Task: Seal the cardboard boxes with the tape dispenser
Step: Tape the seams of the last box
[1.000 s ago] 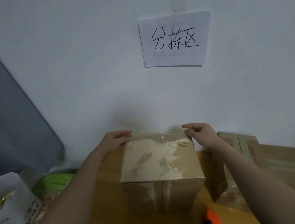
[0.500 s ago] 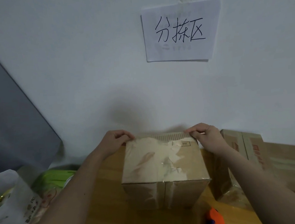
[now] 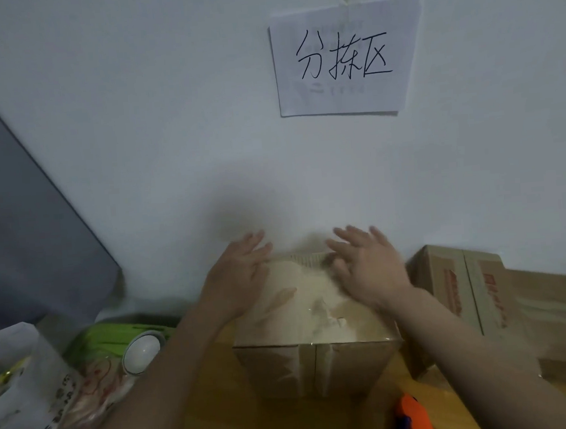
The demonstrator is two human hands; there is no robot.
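Change: both hands have left the far corners of the box top, where they pinched half a second ago, and now lie flat on the top with fingers spread; the view has tipped down a little, bringing a tape roll into sight at the left.
Cardboard box (image 3: 313, 340): brown, squarish, standing on the wooden worktop (image 3: 223, 418) near its back edge, close to the wall; its top is glossy with clear tape, pale and patchy, and a tape strip runs down the middle of the near face.
Left hand (image 3: 236, 282): open, palm down, fingers straight and fanned, pressing the left part of the box top; it holds nothing.
Right hand (image 3: 367, 268): open likewise, fingers spread toward the wall, pressing the right part of the top; blurred, holding nothing.
Tape dispenser (image 3: 414, 419): orange plastic with a dark blue part, lying at the worktop's near edge, right of the box and apart from it, partly cut off by the frame.
Second box (image 3: 456, 288): brown card with red print and a taped seam, just right of the first, by the back edge; more flat brown cardboard (image 3: 561, 324) lies beyond it toward the right edge.
Tape roll (image 3: 143, 352): round, clear, pale core, left of the box.
Left edge: green plastic item (image 3: 105, 338) and crinkled white printed bag (image 3: 21, 397).
Room: plain white wall (image 3: 166, 122), matte; paper sign (image 3: 347, 60) with handwritten black characters taped up; grey slanted panel (image 3: 23, 241) at left.
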